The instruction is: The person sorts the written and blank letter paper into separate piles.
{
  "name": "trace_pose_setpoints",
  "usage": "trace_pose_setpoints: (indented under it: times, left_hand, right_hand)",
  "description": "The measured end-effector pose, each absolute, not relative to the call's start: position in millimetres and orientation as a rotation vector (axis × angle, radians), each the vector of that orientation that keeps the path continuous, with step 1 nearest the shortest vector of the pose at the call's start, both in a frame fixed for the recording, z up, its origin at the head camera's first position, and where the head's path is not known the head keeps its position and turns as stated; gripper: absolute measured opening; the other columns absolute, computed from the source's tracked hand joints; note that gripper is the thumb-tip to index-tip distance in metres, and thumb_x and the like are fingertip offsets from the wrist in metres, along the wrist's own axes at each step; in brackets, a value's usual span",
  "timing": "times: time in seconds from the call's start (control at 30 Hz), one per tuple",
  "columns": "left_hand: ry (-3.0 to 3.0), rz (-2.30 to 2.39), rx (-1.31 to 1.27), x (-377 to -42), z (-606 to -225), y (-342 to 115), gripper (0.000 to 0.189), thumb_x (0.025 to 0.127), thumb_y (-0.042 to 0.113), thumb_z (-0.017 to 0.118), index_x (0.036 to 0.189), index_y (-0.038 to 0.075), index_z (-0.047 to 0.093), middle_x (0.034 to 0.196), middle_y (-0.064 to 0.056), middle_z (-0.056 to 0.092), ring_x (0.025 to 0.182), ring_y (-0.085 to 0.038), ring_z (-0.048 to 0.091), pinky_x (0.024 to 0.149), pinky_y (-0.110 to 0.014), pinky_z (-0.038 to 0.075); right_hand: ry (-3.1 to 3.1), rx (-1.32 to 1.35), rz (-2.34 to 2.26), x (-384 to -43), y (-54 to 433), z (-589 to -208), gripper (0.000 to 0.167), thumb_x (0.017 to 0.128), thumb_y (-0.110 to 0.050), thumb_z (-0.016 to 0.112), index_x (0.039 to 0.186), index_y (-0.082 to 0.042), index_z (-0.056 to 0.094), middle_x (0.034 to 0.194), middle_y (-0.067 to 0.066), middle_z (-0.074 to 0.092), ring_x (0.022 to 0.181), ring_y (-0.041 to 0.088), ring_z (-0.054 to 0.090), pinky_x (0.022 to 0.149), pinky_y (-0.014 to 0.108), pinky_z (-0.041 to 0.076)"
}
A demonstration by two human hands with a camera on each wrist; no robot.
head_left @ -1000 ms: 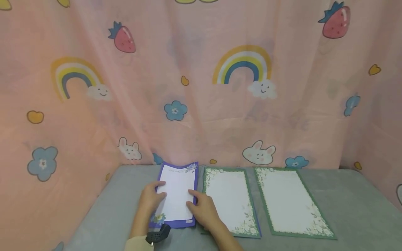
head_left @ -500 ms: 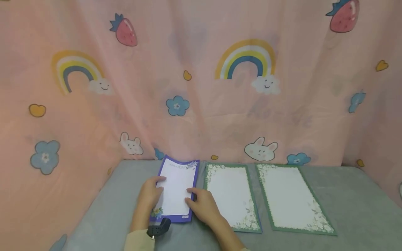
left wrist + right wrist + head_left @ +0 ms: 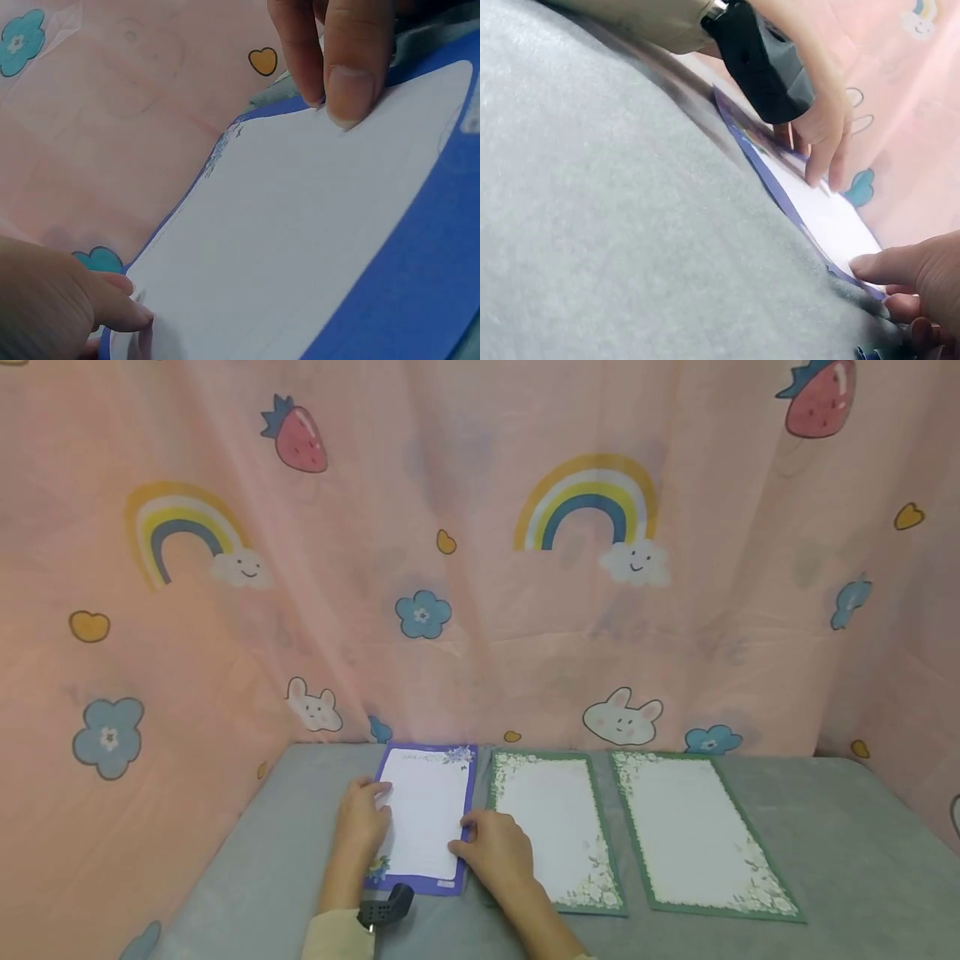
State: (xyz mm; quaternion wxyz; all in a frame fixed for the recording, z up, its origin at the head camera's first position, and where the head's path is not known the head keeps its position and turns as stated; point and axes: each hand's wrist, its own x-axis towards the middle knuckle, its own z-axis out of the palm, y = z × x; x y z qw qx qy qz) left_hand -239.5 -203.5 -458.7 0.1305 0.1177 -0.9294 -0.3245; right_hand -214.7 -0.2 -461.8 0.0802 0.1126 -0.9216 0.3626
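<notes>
A sheet of purple-bordered letter paper [image 3: 426, 810], printed with flowers at its corners, lies at the left of the table. My left hand [image 3: 362, 822] pinches its left edge, and the white surface puckers at the fingertip in the left wrist view. On the opposite side, my right hand [image 3: 498, 852] pinches the right edge, thumb [image 3: 877, 264] on top and other fingers at the rim. Right of it lies a green-bordered sheet [image 3: 547, 827] with white flowers, partly covered by my right hand. Farther right is a similar green-bordered sheet [image 3: 697, 835].
A grey cloth-covered table [image 3: 840, 835] carries the sheets. Behind it hangs a pink curtain [image 3: 495, 668] with rainbows, strawberries and rabbits, meeting the table's back edge. A black wrist device [image 3: 386, 907] sits on my left wrist, close to the purple sheet's near edge.
The purple-bordered sheet's far edge, bowed before, now lies straighter and lower. My right hand has shifted slightly right along with the sheet's right edge. The green-bordered sheets have stayed in place.
</notes>
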Motion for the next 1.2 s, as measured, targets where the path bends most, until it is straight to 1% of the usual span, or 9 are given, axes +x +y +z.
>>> trace_pose_setpoints:
  times: [0.1,0.27,0.5,0.67,0.8,0.9,1.0,1.07,1.2]
  left_hand:
    - [-2.714,-0.898,0.345,-239.9,-459.6,-202.2,0.038,0.088,-0.001,0.059,0.125,0.0,0.069,0.144,-0.029,0.051,0.133,-0.052,0.047,0.112,-0.063,0.037]
    - [-2.73,-0.903,0.366,-238.4,-459.9,-200.5,0.036,0.09,0.003,0.061,0.125,0.001,0.069,0.143,-0.029,0.053,0.133,-0.052,0.046,0.111,-0.064,0.036]
    - [-2.699,-0.901,0.383,-240.3,-459.4,-198.1,0.034,0.089,0.007,0.065,0.122,0.001,0.07,0.141,-0.028,0.056,0.132,-0.05,0.048,0.11,-0.063,0.037]
    - [-2.652,-0.96,0.36,-241.1,-454.0,-186.0,0.029,0.091,0.012,0.067,0.118,0.003,0.072,0.134,-0.025,0.062,0.13,-0.047,0.054,0.109,-0.061,0.041]
    - [-2.589,-1.053,0.23,-242.6,-448.0,-169.6,0.024,0.09,0.011,0.068,0.113,0.004,0.074,0.122,-0.022,0.07,0.117,-0.042,0.064,0.099,-0.056,0.05]
    - [-2.565,-1.099,0.128,-244.6,-449.8,-154.9,0.021,0.089,0.011,0.069,0.108,0.006,0.076,0.112,-0.018,0.074,0.104,-0.035,0.069,0.088,-0.05,0.055]
    - [-2.592,-1.131,0.056,-244.5,-454.4,-138.3,0.02,0.09,0.013,0.068,0.108,0.009,0.076,0.109,-0.013,0.076,0.101,-0.03,0.071,0.087,-0.047,0.056]
    - [-2.616,-1.151,0.005,-243.5,-457.6,-126.8,0.02,0.091,0.014,0.067,0.109,0.01,0.076,0.109,-0.011,0.076,0.102,-0.029,0.071,0.088,-0.046,0.056]
    - [-2.66,-1.142,-0.085,-240.6,-464.8,-106.1,0.026,0.091,0.015,0.067,0.115,0.01,0.074,0.115,-0.011,0.075,0.11,-0.03,0.07,0.095,-0.047,0.056]
  right_hand:
    - [-2.777,0.339,1.075,-214.6,1.4,-461.2,0.03,0.075,-0.025,0.086,0.099,-0.009,0.079,0.059,-0.009,0.052,0.055,0.005,0.044,0.049,0.022,0.034]
    - [-2.777,0.356,1.129,-216.6,3.3,-461.7,0.029,0.077,-0.024,0.084,0.1,-0.008,0.078,0.058,-0.009,0.052,0.053,0.005,0.044,0.048,0.022,0.034]
    - [-2.783,0.373,1.165,-217.8,4.1,-459.8,0.026,0.086,-0.028,0.077,0.103,-0.008,0.078,0.058,-0.009,0.053,0.051,0.006,0.044,0.047,0.022,0.033]
    - [-2.761,0.404,1.186,-221.1,7.7,-455.6,0.026,0.089,-0.031,0.074,0.104,-0.009,0.078,0.068,-0.006,0.065,0.057,0.005,0.05,0.051,0.022,0.04]
    - [-2.698,0.379,1.201,-228.3,14.8,-454.9,0.025,0.089,-0.029,0.073,0.104,-0.009,0.078,0.08,-0.002,0.074,0.058,0.004,0.052,0.054,0.021,0.043]
    - [-2.635,0.324,1.196,-233.2,21.9,-457.4,0.021,0.088,-0.026,0.074,0.102,-0.01,0.078,0.083,-0.001,0.076,0.061,0.004,0.056,0.057,0.021,0.045]
    - [-2.572,0.246,1.195,-237.1,31.3,-461.8,0.018,0.089,-0.023,0.074,0.1,-0.009,0.078,0.086,0.001,0.077,0.07,0.01,0.064,0.064,0.026,0.05]
    - [-2.534,0.203,1.183,-240.1,39.0,-464.7,0.019,0.089,-0.022,0.074,0.101,-0.008,0.078,0.092,0.005,0.078,0.08,0.018,0.07,0.072,0.034,0.055]
    - [-2.509,0.107,1.129,-247.9,56.2,-469.7,0.026,0.09,-0.021,0.073,0.109,-0.003,0.075,0.108,0.016,0.076,0.103,0.037,0.069,0.091,0.051,0.054]
